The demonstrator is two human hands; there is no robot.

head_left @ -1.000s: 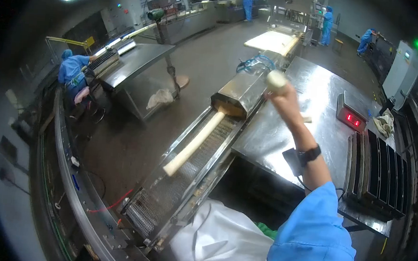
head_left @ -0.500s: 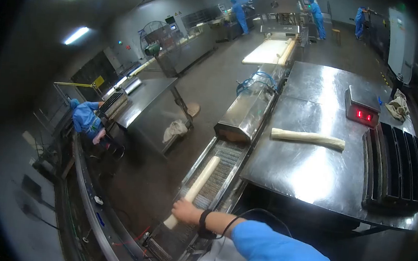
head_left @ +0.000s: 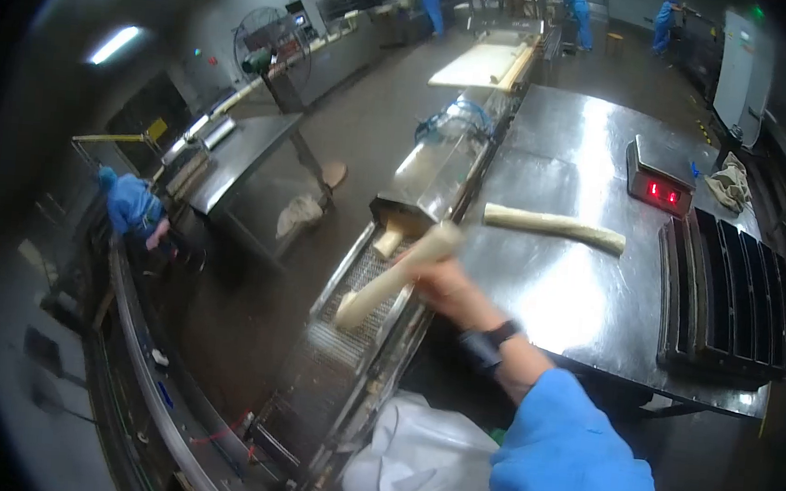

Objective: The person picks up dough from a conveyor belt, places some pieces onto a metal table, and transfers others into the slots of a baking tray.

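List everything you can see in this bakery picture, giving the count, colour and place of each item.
conveyor: one, metal mesh, centre
steel table: one, silver, right of the conveyor
held dough roll: one, pale, gripped above the conveyor
loose dough roll: one, pale, lying on the steel table
scale: one, grey with red digits, on the table
baking tins: one black row, table's right edge
worker: one, blue clothing, far left
right hand: one, closed around the held dough roll; blue sleeve

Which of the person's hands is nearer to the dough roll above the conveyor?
Right. The right hand grips the dough roll near its upper end, over the conveyor; the left hand is not in view.
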